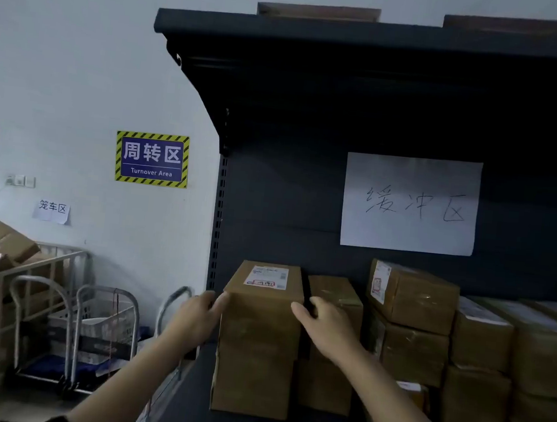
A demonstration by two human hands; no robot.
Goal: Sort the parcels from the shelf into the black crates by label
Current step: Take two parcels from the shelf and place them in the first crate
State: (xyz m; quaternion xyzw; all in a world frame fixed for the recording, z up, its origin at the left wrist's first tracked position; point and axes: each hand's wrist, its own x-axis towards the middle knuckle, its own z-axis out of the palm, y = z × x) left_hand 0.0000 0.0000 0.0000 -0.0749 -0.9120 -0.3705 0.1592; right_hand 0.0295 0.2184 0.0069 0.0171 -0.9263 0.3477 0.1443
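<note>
Parcels [415,299] stand stacked on the shelf [180,402], a paper sheet [410,203] behind and above them. Trolleys [89,328] stand left of the shelf.

Parcel warehouse — dark metal shelf [355,34] stacked with cardboard parcels [412,295], "Turnover Area" sign [152,159], roll cage [26,271], trolleys [74,334]
</note>
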